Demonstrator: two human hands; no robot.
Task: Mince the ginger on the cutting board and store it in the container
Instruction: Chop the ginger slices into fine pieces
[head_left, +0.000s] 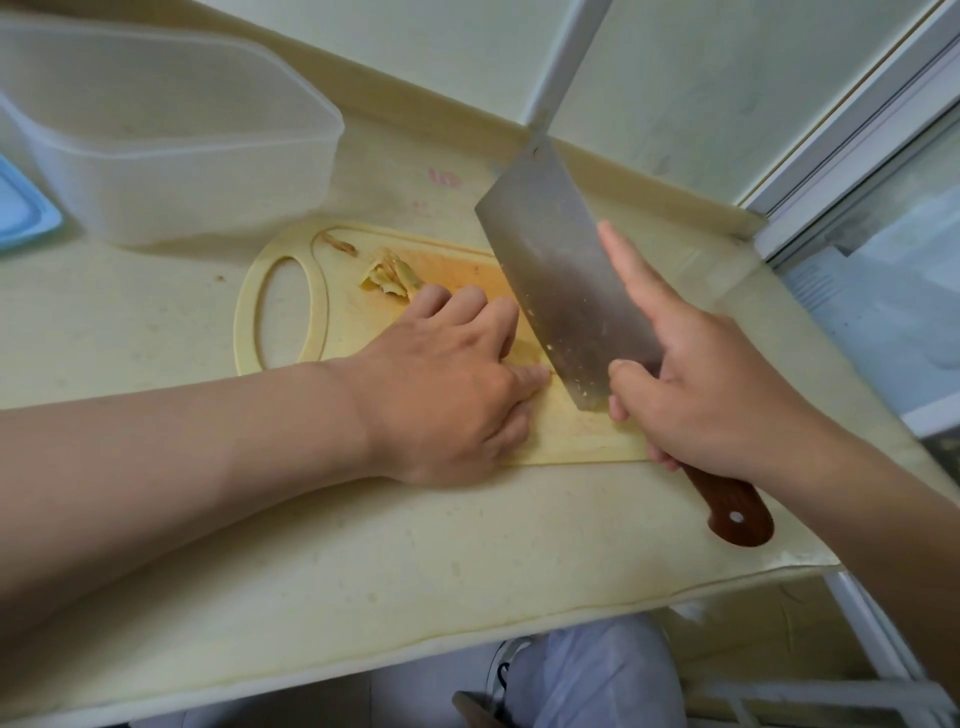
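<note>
Fingers of the left hand curl knuckles-up on the board, thumb tip beside the blade; whether they pin anything beneath I cannot tell. Right hand is clamped round the knife, forefinger stretched along the broad, flecked steel, brown wooden handle poking out behind. Ragged yellow ginger lies just past the left fingertips. Pale plastic board, oval hole at one end; the frosted, round-cornered container sits on the cream counter behind.

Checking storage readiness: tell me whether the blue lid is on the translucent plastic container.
No, the translucent plastic container stands open, and the blue lid lies beside it.
</note>
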